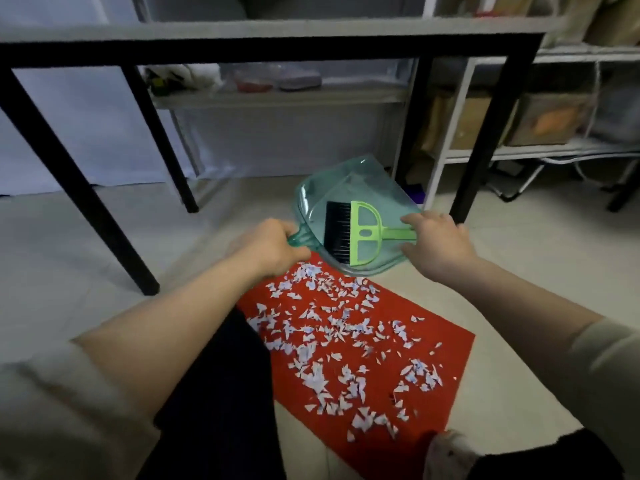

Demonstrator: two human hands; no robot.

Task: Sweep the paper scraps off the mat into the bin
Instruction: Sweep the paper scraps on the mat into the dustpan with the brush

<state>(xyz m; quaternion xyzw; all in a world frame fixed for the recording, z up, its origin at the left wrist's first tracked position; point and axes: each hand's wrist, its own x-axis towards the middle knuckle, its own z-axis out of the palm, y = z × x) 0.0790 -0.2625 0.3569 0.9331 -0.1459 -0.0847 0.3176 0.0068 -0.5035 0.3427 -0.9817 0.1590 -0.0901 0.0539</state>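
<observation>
The brush (356, 233) lies inside the dustpan (349, 216), its long axis running left to right: black bristles toward the left, green handle pointing right at the right hand (438, 245). That hand is the nearer one to the brush; its fingers (414, 220) are spread at the handle's end, one above and one below it, and they appear to be just touching or about to close, though blur at the fingertips makes contact hard to confirm. I judge them not yet clenched on the handle. The left hand (272, 245) is clenched round the dustpan's handle, at the pan's near left corner, and holds the pan tilted, its near edge over the far end of the mat (446, 344). The next move, in my judgement, turns on the right hand closing on the brush handle and drawing it rightward, out of the pan. The paper scraps (332, 337) lie scattered across the red mat from far end to near end, none yet gathered; the task is at its start. No bin is visible in this view. The mat lies flat on a pale floor (519, 265), between the person's dark-clad legs. Beyond the pan stands a black-framed table (263, 43), its legs well apart on either side, and behind it white shelving (277, 98) with shoes and boxes, all out of focus.
</observation>
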